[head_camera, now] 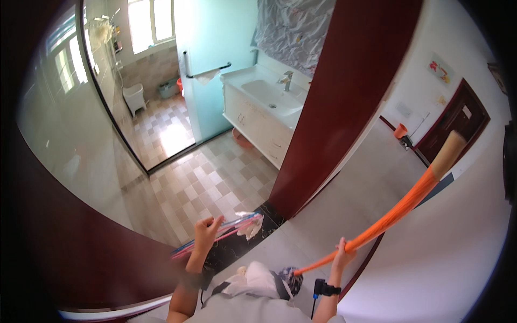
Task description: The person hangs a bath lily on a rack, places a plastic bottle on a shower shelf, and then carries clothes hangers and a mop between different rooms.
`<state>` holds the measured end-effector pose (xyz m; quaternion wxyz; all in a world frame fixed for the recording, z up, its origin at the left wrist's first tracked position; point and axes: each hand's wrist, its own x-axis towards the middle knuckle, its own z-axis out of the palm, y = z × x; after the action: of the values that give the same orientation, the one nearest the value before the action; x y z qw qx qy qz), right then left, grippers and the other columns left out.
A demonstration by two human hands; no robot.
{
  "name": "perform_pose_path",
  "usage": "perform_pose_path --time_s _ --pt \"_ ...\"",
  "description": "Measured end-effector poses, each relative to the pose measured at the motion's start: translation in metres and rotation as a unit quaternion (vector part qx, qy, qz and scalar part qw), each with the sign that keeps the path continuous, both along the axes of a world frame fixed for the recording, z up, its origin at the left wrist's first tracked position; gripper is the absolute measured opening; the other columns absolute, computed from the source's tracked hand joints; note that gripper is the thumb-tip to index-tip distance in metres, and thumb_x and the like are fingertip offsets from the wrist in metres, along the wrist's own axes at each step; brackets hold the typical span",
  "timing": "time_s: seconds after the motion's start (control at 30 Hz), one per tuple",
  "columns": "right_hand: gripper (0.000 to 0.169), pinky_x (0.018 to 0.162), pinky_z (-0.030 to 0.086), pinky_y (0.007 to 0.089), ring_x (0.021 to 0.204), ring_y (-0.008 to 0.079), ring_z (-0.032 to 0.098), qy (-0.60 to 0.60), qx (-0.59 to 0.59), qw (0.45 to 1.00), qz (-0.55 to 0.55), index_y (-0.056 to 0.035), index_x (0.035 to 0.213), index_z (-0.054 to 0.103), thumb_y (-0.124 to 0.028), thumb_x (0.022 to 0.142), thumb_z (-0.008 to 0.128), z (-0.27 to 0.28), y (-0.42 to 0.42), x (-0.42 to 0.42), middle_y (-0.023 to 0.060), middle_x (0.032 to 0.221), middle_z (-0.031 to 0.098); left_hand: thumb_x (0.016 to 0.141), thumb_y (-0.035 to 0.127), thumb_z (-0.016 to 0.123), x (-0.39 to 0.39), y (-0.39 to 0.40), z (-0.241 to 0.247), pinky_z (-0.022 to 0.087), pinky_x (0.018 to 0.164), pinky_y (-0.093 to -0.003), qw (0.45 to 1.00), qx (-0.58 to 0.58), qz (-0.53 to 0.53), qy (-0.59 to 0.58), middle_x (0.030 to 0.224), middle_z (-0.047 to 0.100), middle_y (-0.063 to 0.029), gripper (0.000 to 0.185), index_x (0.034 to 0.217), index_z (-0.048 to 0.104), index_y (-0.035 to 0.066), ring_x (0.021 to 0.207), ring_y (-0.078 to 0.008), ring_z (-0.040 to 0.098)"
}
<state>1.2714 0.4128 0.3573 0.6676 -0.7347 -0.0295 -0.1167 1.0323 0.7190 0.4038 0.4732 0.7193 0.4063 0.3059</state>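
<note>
Several thin blue and pink clothes hangers (236, 231) extend to both sides of my left hand (207, 236), whose fingers are closed around them. A crumpled white cloth or piece of plastic (251, 228) is at their right end. My right hand (344, 255) grips a long orange-wrapped pole (391, 220) with a bare tan end pointing up and to the right. Its lower end reaches a dark, patterned mop-like head (291, 278) beside my body, partly hidden by my clothing. A black band with a small device is on my right wrist.
Before me is a dark red door frame (347, 93) with a black stone threshold (226, 254). Beyond it are a bathroom's tiled floor (202, 189), a washbasin cabinet (258, 121) and a glass shower partition (218, 105). At right, an orange bucket (400, 131) stands near a dark door (456, 117).
</note>
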Motion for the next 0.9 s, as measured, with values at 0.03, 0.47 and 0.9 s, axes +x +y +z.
perform_pose_path --time_s 0.03,0.47,0.9 --pt "0.022 0.049 0.042 0.0242 0.051 0.0115 0.049 -0.02 0.003 0.999 0.031 -0.0026 0.066 0.048 -0.015 0.078 0.061 0.007 0.019 0.006 0.0021 0.059 0.049 0.08 0.025 0.061 0.004 0.007 -0.003 0.021 0.04 -0.0237 0.997 -0.05 0.018 -0.064 0.046 0.033 0.0059 0.031 0.065 0.062 -0.002 0.047 -0.002 0.03" --pt "0.015 0.06 0.041 0.0215 0.056 0.0087 0.046 -0.073 0.112 0.94 0.314 -0.0059 0.072 0.043 -0.004 0.081 0.055 0.037 0.226 0.093 0.0018 0.063 0.048 0.08 0.035 0.056 0.048 0.152 0.047 0.033 0.043 -0.024 0.996 -0.069 -0.018 0.057 0.051 0.047 -0.0007 0.037 0.07 0.064 0.0 0.047 -0.0066 0.041" --pt "0.015 0.07 0.043 0.0244 0.07 0.0111 0.051 0.034 0.052 0.918 0.392 -0.0053 0.076 0.048 -0.009 0.078 0.063 -0.053 0.384 0.165 0.0021 0.073 0.051 0.085 0.016 0.054 0.046 0.253 0.031 0.041 0.051 -0.0293 0.978 0.118 0.083 0.153 0.067 0.057 -0.0171 0.018 0.084 0.053 -0.001 0.053 -0.0266 0.051"
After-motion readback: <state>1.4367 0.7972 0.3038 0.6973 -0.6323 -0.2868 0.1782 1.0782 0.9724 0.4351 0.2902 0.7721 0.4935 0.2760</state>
